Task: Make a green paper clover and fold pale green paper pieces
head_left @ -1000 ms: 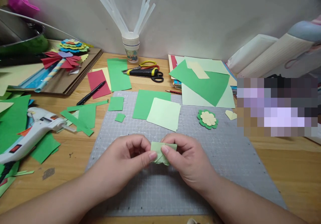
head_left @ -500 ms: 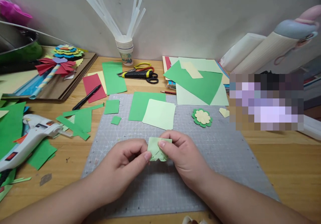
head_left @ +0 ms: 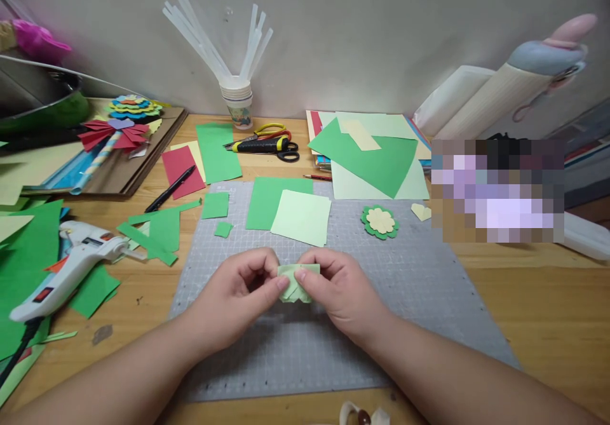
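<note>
A small folded piece of light green paper (head_left: pixel 298 276) is pinched between my two hands, above a grey cutting mat (head_left: pixel 248 361). My left hand (head_left: pixel 243 298) grips its left side, thumb on the front face. On the right side, my right hand (head_left: pixel 340 291) presses with its thumb, the other fingers behind. Creases and a notched lower edge show on the paper. Beyond the hands lie a pale green square (head_left: pixel 301 216) and a darker green sheet (head_left: pixel 262 202). A layered paper flower (head_left: pixel 380 222) rests to their right.
A white glue gun (head_left: pixel 71 272) lies at left among green scraps (head_left: pixel 159 228). Behind the mat are a black pen (head_left: pixel 170 188), scissors and a yellow-black cutter (head_left: pixel 260 145), and paper cups (head_left: pixel 238 104) holding glue sticks. Stacked sheets (head_left: pixel 376 164) sit at back right; the far right is blurred.
My left thumb has moved further onto the front of the folded paper. Both hands now hold it closer together, and the view has shifted slightly.
</note>
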Action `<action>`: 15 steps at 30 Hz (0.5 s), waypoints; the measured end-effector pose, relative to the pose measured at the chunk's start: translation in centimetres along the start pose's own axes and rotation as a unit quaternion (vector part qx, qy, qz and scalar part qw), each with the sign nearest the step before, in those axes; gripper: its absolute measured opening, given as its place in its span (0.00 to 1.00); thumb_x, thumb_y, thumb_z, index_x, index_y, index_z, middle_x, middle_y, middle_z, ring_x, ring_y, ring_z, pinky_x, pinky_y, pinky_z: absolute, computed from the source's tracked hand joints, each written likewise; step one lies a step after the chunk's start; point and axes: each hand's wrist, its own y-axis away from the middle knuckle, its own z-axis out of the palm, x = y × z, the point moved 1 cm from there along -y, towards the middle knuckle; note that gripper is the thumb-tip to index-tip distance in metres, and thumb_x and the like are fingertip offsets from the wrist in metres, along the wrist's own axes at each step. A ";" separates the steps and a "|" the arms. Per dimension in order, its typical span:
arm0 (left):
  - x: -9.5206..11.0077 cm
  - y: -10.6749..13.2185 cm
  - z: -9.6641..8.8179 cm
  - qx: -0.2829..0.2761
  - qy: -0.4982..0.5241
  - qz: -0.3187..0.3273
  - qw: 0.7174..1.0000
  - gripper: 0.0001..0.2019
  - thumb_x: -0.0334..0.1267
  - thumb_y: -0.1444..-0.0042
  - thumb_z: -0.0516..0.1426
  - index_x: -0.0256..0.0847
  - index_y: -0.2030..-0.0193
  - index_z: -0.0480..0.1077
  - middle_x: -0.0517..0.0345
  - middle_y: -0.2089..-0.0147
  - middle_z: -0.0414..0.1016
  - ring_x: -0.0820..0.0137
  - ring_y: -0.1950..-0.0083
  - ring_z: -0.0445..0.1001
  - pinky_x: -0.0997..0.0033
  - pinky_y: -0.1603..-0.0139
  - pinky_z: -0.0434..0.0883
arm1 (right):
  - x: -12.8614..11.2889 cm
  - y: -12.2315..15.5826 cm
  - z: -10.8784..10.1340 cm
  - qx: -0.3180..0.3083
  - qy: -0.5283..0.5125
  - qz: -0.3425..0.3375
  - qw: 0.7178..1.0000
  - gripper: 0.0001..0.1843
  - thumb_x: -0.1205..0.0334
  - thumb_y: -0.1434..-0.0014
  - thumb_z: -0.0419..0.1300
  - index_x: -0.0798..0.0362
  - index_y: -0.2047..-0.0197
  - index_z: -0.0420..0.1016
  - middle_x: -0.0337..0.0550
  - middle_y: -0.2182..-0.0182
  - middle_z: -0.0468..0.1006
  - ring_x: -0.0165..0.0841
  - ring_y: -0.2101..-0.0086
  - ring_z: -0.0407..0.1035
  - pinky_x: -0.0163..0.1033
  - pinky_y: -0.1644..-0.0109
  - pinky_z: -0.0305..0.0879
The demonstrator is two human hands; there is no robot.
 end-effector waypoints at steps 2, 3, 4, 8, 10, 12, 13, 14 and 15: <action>0.0 0.0 -0.1 0.000 -0.005 0.007 1.000 0.14 0.44 0.43 0.55 0.40 0.75 0.60 0.64 0.75 0.60 0.74 0.72 0.58 0.75 0.71 0.58 | 0.1 0.0 -0.1 0.000 0.017 -0.018 1.000 0.11 0.57 0.49 0.59 0.54 0.77 0.66 0.34 0.81 0.62 0.26 0.77 0.54 0.32 0.74 0.52; 0.0 0.1 -0.1 -0.001 -0.010 0.010 1.000 0.14 0.44 0.44 0.55 0.40 0.76 0.60 0.64 0.75 0.59 0.74 0.72 0.58 0.75 0.71 0.57 | 0.1 0.0 -0.1 0.000 0.027 -0.028 0.999 0.11 0.58 0.49 0.59 0.54 0.77 0.66 0.34 0.81 0.62 0.26 0.77 0.54 0.32 0.74 0.52; 0.1 0.1 -0.1 -0.002 -0.016 0.014 1.000 0.14 0.44 0.44 0.55 0.40 0.76 0.60 0.64 0.76 0.59 0.74 0.72 0.57 0.75 0.71 0.57 | 0.1 0.0 -0.2 -0.002 0.036 -0.039 0.999 0.10 0.58 0.48 0.59 0.54 0.77 0.66 0.34 0.81 0.62 0.26 0.77 0.54 0.32 0.73 0.52; 1.1 0.4 0.0 0.012 -0.054 0.032 0.998 0.14 0.44 0.42 0.53 0.41 0.76 0.60 0.64 0.76 0.58 0.73 0.72 0.58 0.74 0.70 0.58 | -0.5 0.2 -0.3 -0.010 0.044 -0.065 0.997 0.10 0.59 0.48 0.58 0.54 0.77 0.66 0.34 0.80 0.62 0.26 0.77 0.55 0.32 0.73 0.52; 2.0 0.5 0.1 0.035 -0.095 0.055 0.993 0.14 0.42 0.41 0.51 0.41 0.77 0.60 0.64 0.76 0.59 0.73 0.72 0.59 0.74 0.70 0.58 | -1.3 0.3 -0.3 -0.009 0.029 -0.066 0.997 0.10 0.59 0.49 0.59 0.54 0.77 0.66 0.33 0.81 0.62 0.25 0.78 0.54 0.32 0.74 0.51; 3.1 0.6 0.0 0.062 -0.141 0.093 0.984 0.15 0.40 0.40 0.49 0.41 0.78 0.61 0.64 0.76 0.60 0.72 0.72 0.59 0.73 0.69 0.58 | -2.3 0.4 0.0 -0.007 0.005 -0.069 0.998 0.10 0.59 0.49 0.59 0.54 0.77 0.66 0.32 0.81 0.61 0.25 0.78 0.53 0.32 0.75 0.50; 3.6 0.5 0.0 0.075 -0.157 0.111 0.978 0.15 0.39 0.40 0.49 0.41 0.78 0.61 0.64 0.77 0.60 0.73 0.73 0.59 0.72 0.69 0.58 | -2.7 0.4 0.1 -0.004 -0.009 -0.071 0.997 0.10 0.59 0.49 0.59 0.54 0.77 0.66 0.32 0.81 0.60 0.24 0.78 0.52 0.31 0.75 0.50; 4.1 0.4 -0.1 0.089 -0.163 0.123 0.975 0.15 0.39 0.41 0.49 0.41 0.79 0.61 0.64 0.77 0.60 0.73 0.73 0.59 0.72 0.70 0.58 | -3.1 0.4 0.2 0.002 -0.023 -0.073 0.997 0.10 0.59 0.49 0.60 0.54 0.77 0.66 0.32 0.82 0.60 0.24 0.79 0.52 0.31 0.75 0.49; 4.6 0.2 -0.1 0.098 -0.157 0.129 0.974 0.15 0.39 0.41 0.50 0.41 0.79 0.61 0.64 0.77 0.60 0.73 0.73 0.59 0.72 0.70 0.58 | -3.4 0.3 0.2 0.009 -0.035 -0.075 0.997 0.11 0.59 0.49 0.60 0.54 0.77 0.65 0.31 0.82 0.60 0.24 0.79 0.52 0.31 0.75 0.50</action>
